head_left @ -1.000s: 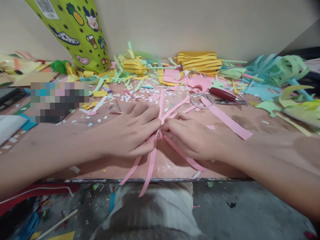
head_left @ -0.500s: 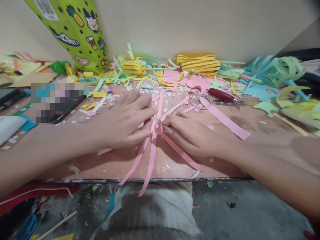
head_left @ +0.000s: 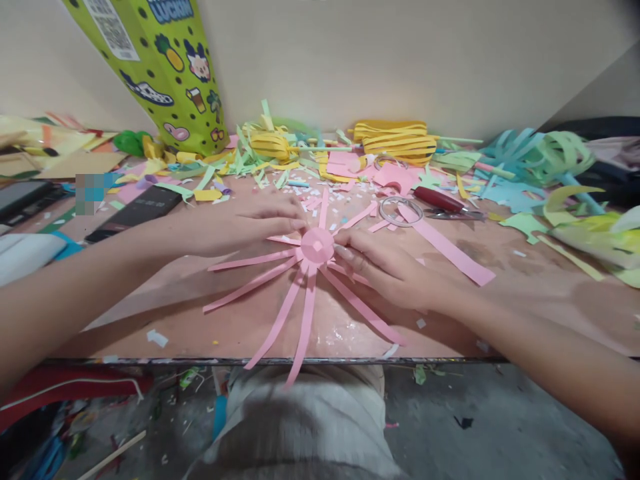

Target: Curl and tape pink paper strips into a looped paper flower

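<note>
A round pink paper disc [head_left: 311, 250], with a small pale patch at its middle, lies between my hands near the table's front. Long pink paper strips [head_left: 253, 283] fan out around it, two hanging over the front edge. My left hand [head_left: 270, 217] is closed at the disc's upper left rim, fingertips pinched together there. At the right rim, thumb and forefinger of my right hand [head_left: 373, 260] pinch the disc. A wider loose pink strip [head_left: 453, 252] lies to the right, one end under a roll of clear tape [head_left: 401, 211].
Red-handled pliers or scissors [head_left: 440, 199] lie behind the right hand. A phone [head_left: 135, 213] is at left, and a green patterned bag [head_left: 175, 87] stands by the wall. Yellow paper lanterns [head_left: 397, 141], blue-green paper curls [head_left: 560, 160] and many scraps line the back.
The pink disc now shows flat and face up, where it was covered and bunched between my fingertips. My left hand has drawn back up and left, uncovering strips on the left.
</note>
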Demonstrator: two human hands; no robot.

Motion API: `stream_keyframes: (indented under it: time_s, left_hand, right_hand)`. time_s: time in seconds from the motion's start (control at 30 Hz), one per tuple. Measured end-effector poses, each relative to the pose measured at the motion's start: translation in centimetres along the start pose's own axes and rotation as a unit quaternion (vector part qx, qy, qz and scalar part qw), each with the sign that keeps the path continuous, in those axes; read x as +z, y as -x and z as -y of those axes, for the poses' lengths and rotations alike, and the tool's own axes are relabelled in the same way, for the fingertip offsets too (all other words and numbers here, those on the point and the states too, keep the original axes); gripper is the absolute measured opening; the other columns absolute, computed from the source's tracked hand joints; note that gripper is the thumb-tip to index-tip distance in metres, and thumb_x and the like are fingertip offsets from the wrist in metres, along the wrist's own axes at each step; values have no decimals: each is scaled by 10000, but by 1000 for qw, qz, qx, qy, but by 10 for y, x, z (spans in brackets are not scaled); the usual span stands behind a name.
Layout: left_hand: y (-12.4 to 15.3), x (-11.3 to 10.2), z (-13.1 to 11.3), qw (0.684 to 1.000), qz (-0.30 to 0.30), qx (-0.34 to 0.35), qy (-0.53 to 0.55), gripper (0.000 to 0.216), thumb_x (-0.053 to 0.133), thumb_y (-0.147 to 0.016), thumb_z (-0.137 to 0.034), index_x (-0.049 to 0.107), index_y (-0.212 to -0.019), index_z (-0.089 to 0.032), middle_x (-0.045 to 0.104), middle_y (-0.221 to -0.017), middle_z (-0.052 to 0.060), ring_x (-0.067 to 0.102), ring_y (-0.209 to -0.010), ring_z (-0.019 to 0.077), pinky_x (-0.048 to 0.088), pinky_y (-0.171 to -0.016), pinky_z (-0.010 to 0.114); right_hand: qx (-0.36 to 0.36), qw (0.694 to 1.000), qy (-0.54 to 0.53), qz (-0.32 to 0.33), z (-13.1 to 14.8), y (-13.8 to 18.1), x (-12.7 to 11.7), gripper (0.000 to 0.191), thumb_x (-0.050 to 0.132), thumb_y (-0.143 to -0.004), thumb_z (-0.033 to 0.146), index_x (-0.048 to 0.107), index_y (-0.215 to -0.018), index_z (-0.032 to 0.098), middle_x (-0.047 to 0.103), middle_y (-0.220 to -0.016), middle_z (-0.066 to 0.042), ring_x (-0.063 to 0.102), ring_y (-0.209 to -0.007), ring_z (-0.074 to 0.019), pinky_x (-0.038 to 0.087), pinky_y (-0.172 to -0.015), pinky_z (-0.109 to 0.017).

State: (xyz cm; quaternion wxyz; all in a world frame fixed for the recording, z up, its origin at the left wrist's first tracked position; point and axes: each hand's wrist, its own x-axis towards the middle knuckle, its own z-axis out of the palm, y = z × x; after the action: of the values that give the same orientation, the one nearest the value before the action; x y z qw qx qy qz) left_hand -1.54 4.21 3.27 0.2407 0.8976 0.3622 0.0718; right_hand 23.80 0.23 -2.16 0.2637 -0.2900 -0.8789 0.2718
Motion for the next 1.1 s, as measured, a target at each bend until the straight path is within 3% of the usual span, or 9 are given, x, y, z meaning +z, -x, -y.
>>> stream_keyframes:
  time_s: [0.2, 0.47, 0.73, 0.87, 1.1]
  left_hand:
    - [0, -3, -5, 999, 17, 26, 21, 319, 432, -1015, -400, 682, -1062, -206, 665, -1158, 34, 586, -1120, 213, 432, -988, 318]
    - [1, -6, -1, 999, -22, 48, 0, 294, 480, -1002, -383, 705, -958, -200, 689, -1066, 24, 621, -1001, 192, 462, -900, 293]
    - [3, -3, -4, 997, -1, 12, 72, 302, 472, -1005, -378, 717, -1060, -211, 693, -1191, 37, 618, -1160, 230, 464, -1039, 355]
    - [2, -4, -6, 997, 31, 31, 61, 273, 502, -1017, -359, 732, -1088, -229, 695, -1193, 22, 622, -1144, 205, 459, -1033, 316]
    - [2, -5, -3, 998, 37, 38, 37, 299, 481, -1026, -355, 740, -1095, -223, 701, -1181, 34, 628, -1119, 199, 464, -1018, 311]
  right_hand:
    - [2, 1000, -24, -1, 0, -1, 0, 265, 362, -1072, 319, 570, -1063, 157, 683, -1047, -104, 635, -944, -176, 501, -871, -310]
    - [33, 999, -25, 7, -1, 1, -1, 322, 371, -1064, 328, 597, -1224, 163, 691, -1262, -136, 645, -1158, -219, 497, -1004, -385]
    - [22, 1000, -18, 13, -2, 0, -1, 331, 358, -1069, 343, 605, -1146, 137, 696, -1137, -130, 653, -1032, -195, 506, -920, -339]
    - [16, 999, -26, 16, -1, 0, -2, 305, 369, -1069, 321, 601, -1163, 145, 697, -1171, -117, 649, -1069, -187, 493, -942, -331]
    - [41, 999, -20, -9, -5, -2, 1, 296, 340, -1069, 283, 573, -1184, 141, 683, -1164, -121, 640, -1075, -186, 489, -957, -341]
